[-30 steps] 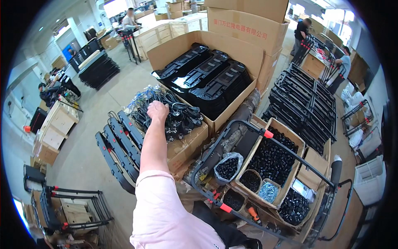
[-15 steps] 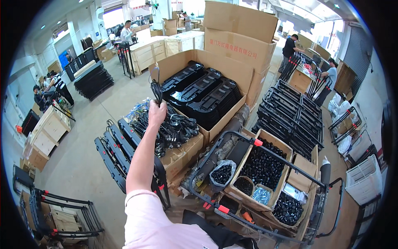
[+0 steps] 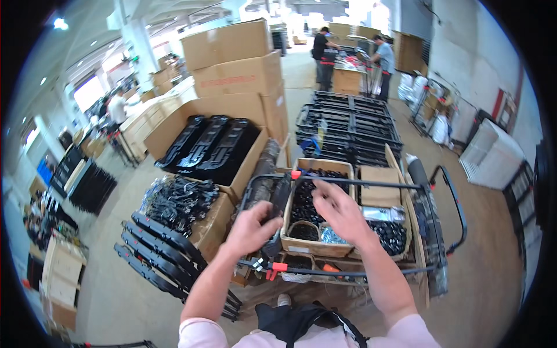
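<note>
My left hand (image 3: pixel 250 229) is closed around a black cable (image 3: pixel 271 248) above the black tube frame (image 3: pixel 360 184). Small white connectors (image 3: pixel 257 264) hang below that hand, by a red clip (image 3: pixel 278 268) on the frame's near bar. Over the parts box (image 3: pixel 348 165) hovers my right hand (image 3: pixel 341 213), its fingers apart and slightly bent, with nothing seen in it. Blurred blue and yellow wire ends (image 3: pixel 315 141) show beyond the box; whether they belong to the held cable I cannot tell. Black caps (image 3: pixel 304 203) and silver screws (image 3: pixel 333 235) lie under the right hand.
To the left, a heap of black cables (image 3: pixel 180 203) tops a carton (image 3: pixel 216 223), beside leaning black frames (image 3: pixel 159 255). Behind stands a large carton (image 3: pixel 255 165) of glossy black panels (image 3: pixel 212 145). Stacked black frames (image 3: pixel 348 124) lie ahead; two people (image 3: pixel 384 58) work farther off.
My view has turned right. My left hand has brought the cable from the cable heap to the tube frame. My right hand has come into view over the parts box.
</note>
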`<act>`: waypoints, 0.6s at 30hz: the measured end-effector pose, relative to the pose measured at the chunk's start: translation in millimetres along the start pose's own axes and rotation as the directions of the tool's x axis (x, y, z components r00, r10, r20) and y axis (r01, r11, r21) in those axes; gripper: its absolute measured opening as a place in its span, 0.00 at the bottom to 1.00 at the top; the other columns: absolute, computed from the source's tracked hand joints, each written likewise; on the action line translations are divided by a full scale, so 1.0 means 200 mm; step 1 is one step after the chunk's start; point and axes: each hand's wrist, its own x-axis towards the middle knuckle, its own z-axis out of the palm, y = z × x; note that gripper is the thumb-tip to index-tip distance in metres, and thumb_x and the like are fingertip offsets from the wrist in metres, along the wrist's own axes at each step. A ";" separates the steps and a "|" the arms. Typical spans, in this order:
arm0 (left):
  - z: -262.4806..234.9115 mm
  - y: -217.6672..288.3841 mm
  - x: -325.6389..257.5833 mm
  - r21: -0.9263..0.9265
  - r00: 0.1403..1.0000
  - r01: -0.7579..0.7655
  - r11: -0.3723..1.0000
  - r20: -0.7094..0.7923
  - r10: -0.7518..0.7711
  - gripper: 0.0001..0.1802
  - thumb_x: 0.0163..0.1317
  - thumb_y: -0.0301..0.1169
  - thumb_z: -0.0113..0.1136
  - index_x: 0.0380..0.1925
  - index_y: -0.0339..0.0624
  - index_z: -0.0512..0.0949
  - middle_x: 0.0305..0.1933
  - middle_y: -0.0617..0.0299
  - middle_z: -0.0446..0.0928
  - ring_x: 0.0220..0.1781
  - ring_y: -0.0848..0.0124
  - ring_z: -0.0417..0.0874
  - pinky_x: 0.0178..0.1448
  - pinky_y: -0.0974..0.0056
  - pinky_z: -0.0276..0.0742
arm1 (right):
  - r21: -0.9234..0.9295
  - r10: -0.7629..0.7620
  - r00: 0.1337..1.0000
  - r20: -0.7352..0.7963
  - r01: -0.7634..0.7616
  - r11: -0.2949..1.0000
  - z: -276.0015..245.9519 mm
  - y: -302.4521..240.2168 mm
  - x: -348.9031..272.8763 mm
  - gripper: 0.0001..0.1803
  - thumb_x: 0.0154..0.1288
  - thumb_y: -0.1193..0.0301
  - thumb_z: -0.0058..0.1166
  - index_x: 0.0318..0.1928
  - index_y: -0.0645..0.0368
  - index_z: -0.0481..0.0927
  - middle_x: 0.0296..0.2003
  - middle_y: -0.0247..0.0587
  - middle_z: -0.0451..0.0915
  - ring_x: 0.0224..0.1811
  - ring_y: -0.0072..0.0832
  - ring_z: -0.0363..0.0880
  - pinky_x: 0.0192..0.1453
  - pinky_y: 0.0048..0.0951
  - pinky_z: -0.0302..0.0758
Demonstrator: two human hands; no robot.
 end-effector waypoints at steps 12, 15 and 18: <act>0.95 0.17 -0.13 -0.785 0.812 0.582 0.212 0.549 -0.197 0.20 0.85 0.48 0.48 0.53 0.41 0.77 0.36 0.63 0.78 0.40 0.64 0.87 0.48 0.59 0.87 | 0.797 0.571 0.797 -0.198 -0.209 0.567 -0.17 0.32 -0.28 0.14 0.85 0.59 0.50 0.45 0.56 0.79 0.30 0.33 0.81 0.31 0.24 0.79 0.37 0.26 0.76; 1.10 0.15 -0.17 -0.763 0.793 0.608 0.222 0.570 -0.213 0.18 0.85 0.47 0.48 0.50 0.42 0.76 0.35 0.61 0.81 0.38 0.61 0.90 0.48 0.55 0.91 | 0.860 0.641 0.737 -0.212 -0.171 0.481 -0.21 0.40 -0.29 0.16 0.86 0.57 0.47 0.43 0.53 0.77 0.23 0.25 0.73 0.22 0.20 0.70 0.26 0.24 0.66; 1.23 0.15 -0.26 -0.688 0.722 0.692 0.220 0.664 -0.192 0.17 0.85 0.46 0.49 0.48 0.43 0.76 0.33 0.61 0.82 0.33 0.61 0.89 0.44 0.54 0.91 | 0.900 0.706 0.665 -0.242 -0.118 0.419 -0.37 0.50 -0.31 0.17 0.86 0.55 0.48 0.42 0.53 0.75 0.21 0.22 0.64 0.18 0.18 0.60 0.21 0.26 0.57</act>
